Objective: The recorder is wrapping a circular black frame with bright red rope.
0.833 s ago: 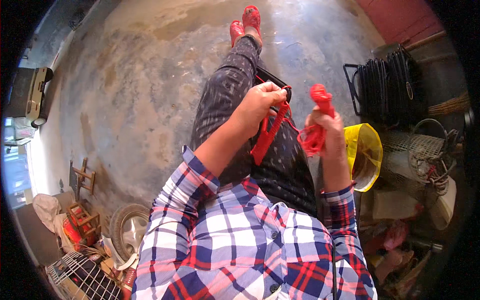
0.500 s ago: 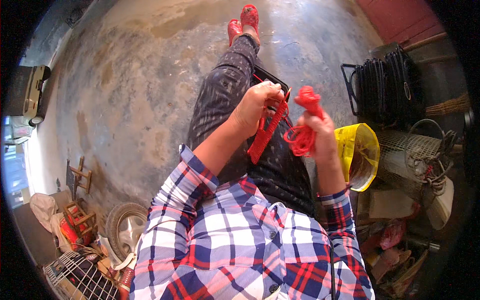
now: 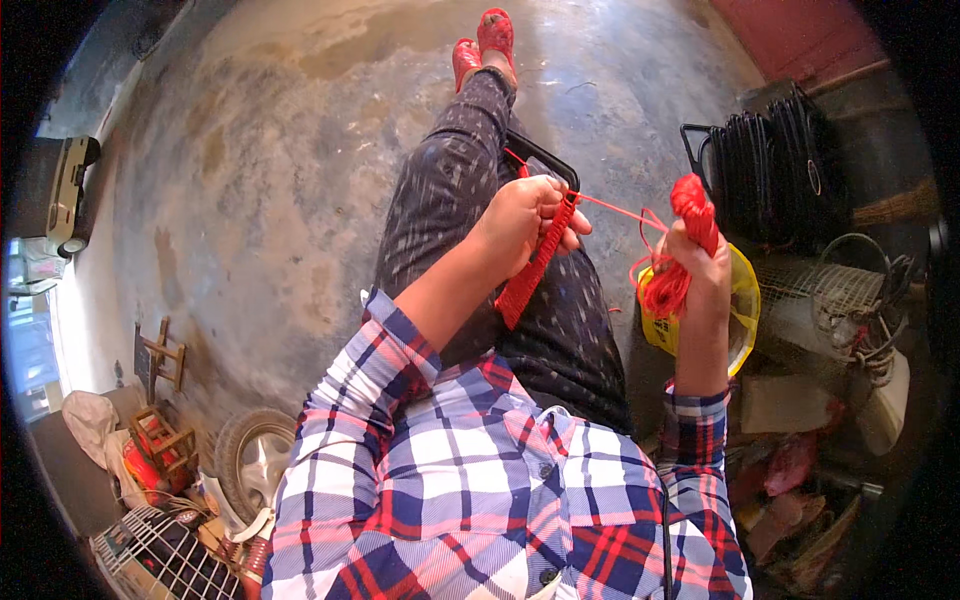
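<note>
left hand (image 3: pixel 525 222): sat just above picture centre, over the lap, fingers clenched round the upper end of a red woven strip (image 3: pixel 528 275); the strip ran from the fist toward 7 o'clock and ended in a loose edge over the dark patterned trousers (image 3: pixel 440 200).

right hand (image 3: pixel 697 268): lay at 3 o'clock of the left hand, raised and well apart from it, closed on a red cord bundle (image 3: pixel 690 205); the wound top stood out above the fist, a tangle of loose loops hung below it.

single red strand (image 3: pixel 620 208): stretched taut between the two hands, from the strip's top to the bundle.

black frame (image 3: pixel 545 160): a rounded corner showed at 12 o'clock of the left hand, partly hidden by it.

yellow container (image 3: pixel 745 300): just behind the right hand, on its 3 o'clock side.

stack of black frames (image 3: pixel 770 160): at 2 o'clock, leaning by the wall.

wire rack (image 3: pixel 825 290): at 3 o'clock, with a grey coil on it.

concrete floor (image 3: pixel 250 180): bare and stained, from 9 to 12 o'clock.

red sandals (image 3: pixel 485 45): at 12 o'clock, feet crossed.

wheel (image 3: pixel 250 460): at 8 o'clock, beside wooden clutter.
</note>
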Tool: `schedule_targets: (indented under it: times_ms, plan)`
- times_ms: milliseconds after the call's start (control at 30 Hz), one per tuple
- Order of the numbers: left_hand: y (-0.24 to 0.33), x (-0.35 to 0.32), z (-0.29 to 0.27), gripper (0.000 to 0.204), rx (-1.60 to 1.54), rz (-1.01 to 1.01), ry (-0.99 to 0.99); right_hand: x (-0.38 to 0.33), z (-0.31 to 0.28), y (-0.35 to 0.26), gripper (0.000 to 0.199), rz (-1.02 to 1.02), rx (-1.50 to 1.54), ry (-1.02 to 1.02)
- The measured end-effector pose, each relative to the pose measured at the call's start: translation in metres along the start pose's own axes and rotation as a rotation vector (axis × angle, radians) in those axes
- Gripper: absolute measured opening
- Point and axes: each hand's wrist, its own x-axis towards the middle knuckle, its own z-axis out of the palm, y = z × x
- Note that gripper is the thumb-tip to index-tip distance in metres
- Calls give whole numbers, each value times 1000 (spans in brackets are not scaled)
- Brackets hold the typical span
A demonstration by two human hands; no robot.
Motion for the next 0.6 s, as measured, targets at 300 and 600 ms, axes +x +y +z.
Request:
schedule_targets:
  times_ms: [300, 600]
  plan:
    - [2, 6, 1, 33, -33, -86, 24, -49, 2, 10, 11, 152, -11, 115]
    - [-2, -25, 12, 32, 348, 256, 220, -32, -15, 35, 29, 225, 162, 209]
